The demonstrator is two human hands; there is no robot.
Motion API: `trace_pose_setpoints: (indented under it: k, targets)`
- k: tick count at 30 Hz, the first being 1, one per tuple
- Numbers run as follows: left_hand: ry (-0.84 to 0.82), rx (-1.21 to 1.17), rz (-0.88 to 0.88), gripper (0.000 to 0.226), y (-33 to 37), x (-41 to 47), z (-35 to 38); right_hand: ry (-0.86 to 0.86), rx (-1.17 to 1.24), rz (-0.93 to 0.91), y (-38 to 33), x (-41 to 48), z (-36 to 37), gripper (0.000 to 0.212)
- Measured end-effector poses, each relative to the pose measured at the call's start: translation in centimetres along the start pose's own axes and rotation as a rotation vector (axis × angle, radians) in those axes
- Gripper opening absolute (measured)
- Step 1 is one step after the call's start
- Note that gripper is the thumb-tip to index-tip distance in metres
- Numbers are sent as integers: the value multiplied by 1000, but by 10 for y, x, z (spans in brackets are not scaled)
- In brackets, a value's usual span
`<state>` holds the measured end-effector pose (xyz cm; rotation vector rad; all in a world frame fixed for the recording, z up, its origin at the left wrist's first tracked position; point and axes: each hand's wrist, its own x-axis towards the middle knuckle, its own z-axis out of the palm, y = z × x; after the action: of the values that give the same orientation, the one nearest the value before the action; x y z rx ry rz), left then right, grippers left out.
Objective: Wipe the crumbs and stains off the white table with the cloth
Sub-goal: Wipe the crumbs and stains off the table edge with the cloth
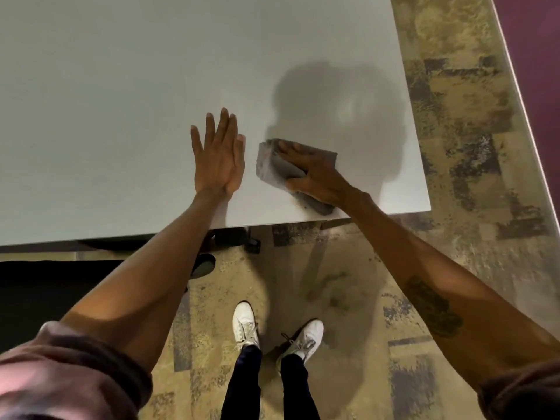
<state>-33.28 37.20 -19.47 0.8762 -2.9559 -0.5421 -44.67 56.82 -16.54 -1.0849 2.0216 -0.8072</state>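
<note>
The white table (121,86) fills the upper left of the head view. A folded grey cloth (274,166) lies flat on it near the front right corner. My right hand (312,174) presses down on the cloth, fingers spread over it. A few small brown crumbs (298,204) sit beside the cloth's near end, close to the table's front edge. My left hand (219,156) rests flat on the table just left of the cloth, fingers apart, holding nothing.
The table's front edge (272,222) and right edge (415,131) are close to the hands. Patterned carpet (469,177) lies beyond. My white shoes (245,325) stand below. Dark objects sit under the table at the left (60,283).
</note>
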Motion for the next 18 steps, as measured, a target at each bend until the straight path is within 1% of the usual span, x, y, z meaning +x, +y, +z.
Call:
trace_pose_setpoints:
  k: [2, 7, 10, 12, 14, 15, 17, 18]
  targets:
    - [9, 18, -3, 62, 1, -2, 0, -48, 25, -4, -2, -15, 10, 66]
    - [28, 29, 11, 61, 2, -11, -1, -121, 22, -87, -5, -43, 28, 66]
    - [41, 19, 9, 61, 3, -12, -2, -180, 17, -73, -1, -61, 35, 66]
    - [46, 17, 6, 61, 3, -12, -1, -192, 14, -98, 0, -70, 40, 68]
    - [51, 20, 6, 61, 4, -13, -1, -176, -14, -171, -2, -74, 44, 67]
    - [54, 20, 4, 61, 4, -13, -1, -159, -87, -235, -3, -73, 45, 64]
    - [59, 20, 0, 60, 7, -12, -1, -82, -395, -422, 1, -72, 52, 55]
    - [57, 22, -1, 60, 7, -11, -1, -43, -538, -486, 3, -72, 57, 54]
